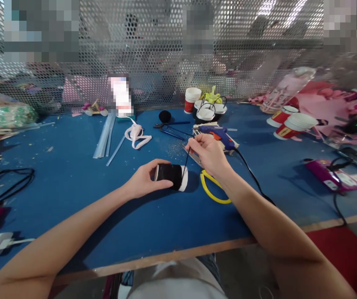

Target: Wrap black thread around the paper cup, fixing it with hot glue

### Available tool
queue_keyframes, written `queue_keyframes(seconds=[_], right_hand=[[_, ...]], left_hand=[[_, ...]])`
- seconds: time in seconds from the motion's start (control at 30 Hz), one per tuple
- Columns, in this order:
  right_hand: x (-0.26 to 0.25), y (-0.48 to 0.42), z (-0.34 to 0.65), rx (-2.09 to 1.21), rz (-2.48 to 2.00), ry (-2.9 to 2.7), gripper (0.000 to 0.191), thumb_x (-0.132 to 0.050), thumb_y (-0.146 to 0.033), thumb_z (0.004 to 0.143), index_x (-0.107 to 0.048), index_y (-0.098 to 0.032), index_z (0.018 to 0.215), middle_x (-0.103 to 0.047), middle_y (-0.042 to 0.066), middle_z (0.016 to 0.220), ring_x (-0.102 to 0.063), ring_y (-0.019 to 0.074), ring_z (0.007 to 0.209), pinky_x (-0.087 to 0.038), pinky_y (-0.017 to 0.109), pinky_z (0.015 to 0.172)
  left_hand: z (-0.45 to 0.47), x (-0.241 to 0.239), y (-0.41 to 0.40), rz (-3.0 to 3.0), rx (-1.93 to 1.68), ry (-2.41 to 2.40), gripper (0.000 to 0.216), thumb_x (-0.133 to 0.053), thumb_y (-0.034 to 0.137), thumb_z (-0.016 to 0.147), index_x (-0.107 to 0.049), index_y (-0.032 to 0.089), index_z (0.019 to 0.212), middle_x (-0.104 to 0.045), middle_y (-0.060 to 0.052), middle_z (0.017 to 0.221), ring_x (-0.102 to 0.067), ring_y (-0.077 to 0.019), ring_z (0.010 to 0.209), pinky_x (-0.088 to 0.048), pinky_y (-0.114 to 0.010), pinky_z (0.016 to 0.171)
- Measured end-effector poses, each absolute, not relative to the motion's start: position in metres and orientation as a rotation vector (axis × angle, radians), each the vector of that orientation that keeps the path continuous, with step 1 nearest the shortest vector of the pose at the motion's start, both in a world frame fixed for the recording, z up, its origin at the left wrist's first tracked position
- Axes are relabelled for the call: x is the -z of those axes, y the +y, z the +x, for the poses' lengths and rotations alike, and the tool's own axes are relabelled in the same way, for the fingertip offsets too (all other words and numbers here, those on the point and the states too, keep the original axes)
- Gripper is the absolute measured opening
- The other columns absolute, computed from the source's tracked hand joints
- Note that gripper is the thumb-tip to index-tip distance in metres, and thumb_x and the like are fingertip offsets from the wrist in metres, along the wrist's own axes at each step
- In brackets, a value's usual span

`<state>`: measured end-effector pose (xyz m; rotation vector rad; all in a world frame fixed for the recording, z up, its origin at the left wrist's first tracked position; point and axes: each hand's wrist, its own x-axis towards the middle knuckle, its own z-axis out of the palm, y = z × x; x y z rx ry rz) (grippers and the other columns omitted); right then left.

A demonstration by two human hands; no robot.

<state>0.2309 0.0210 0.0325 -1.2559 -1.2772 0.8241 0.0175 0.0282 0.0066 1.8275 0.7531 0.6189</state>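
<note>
My left hand [144, 179] is closed round a paper cup wrapped in black material [170, 176], lying on its side on the blue table [72, 182]. My right hand [208, 154] pinches a thin black strip [187, 160] that runs down to the cup's white rim. Just beyond my right hand lies a blue glue gun [220, 135]. A pair of yellow-handled scissors [211, 192] rests on the table under my right wrist.
Red-and-white paper cups [290, 124] lie at the right, more cups with black handles [208, 110] at the back. Glue sticks [105, 135], a white ribbon [136, 135], a black pompom [165, 116] and black cables [7, 182] are scattered about. A perforated metal screen [153, 50] backs the table.
</note>
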Motion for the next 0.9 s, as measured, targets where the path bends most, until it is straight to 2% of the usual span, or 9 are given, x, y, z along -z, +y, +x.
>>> queue_keyframes(seconds=[0.13, 0.33, 0.57, 0.9], right_hand=[[-0.031, 0.021, 0.230, -0.779, -1.308, -1.319, 0.027, -0.056, -0.044, 0.076, -0.051, -0.018, 0.070, -0.058, 0.000, 0.064, -0.047, 0.0086, 0.055, -0.037, 0.023, 0.051], [-0.025, 0.019, 0.227, -0.797, -1.296, -1.360, 0.026, -0.057, -0.044, 0.075, -0.050, -0.019, 0.070, -0.059, 0.001, 0.065, -0.051, 0.0100, 0.059, -0.040, 0.024, 0.056], [-0.026, 0.014, 0.223, -0.832, -1.383, -1.424, 0.027, -0.057, -0.044, 0.075, -0.051, -0.018, 0.069, -0.059, 0.001, 0.064, -0.051, 0.0109, 0.059, -0.041, 0.026, 0.058], [-0.028, 0.010, 0.220, -0.926, -1.437, -1.506, 0.025, -0.055, -0.040, 0.076, -0.051, -0.017, 0.068, -0.058, 0.000, 0.063, -0.047, 0.0097, 0.056, -0.036, 0.025, 0.054]], left_hand=[[0.018, -0.009, 0.025, 1.884, -0.584, 0.716, 0.056, -0.070, 0.039, 0.067, -0.048, 0.020, 0.115, -0.060, -0.006, 0.101, -0.059, -0.0190, 0.086, -0.049, -0.032, 0.076], [0.017, -0.011, 0.022, 1.993, -0.632, 0.624, 0.056, -0.072, 0.034, 0.066, -0.048, 0.021, 0.116, -0.056, -0.008, 0.112, -0.055, -0.0219, 0.101, -0.045, -0.036, 0.089], [0.017, -0.015, 0.021, 2.033, -0.676, 0.522, 0.057, -0.073, 0.029, 0.067, -0.047, 0.022, 0.117, -0.049, -0.009, 0.117, -0.051, -0.0215, 0.107, -0.047, -0.033, 0.087], [0.017, -0.014, 0.023, 2.198, -0.836, 0.437, 0.058, -0.073, 0.027, 0.067, -0.047, 0.022, 0.118, -0.050, -0.012, 0.122, -0.047, -0.0245, 0.114, -0.040, -0.042, 0.097]])
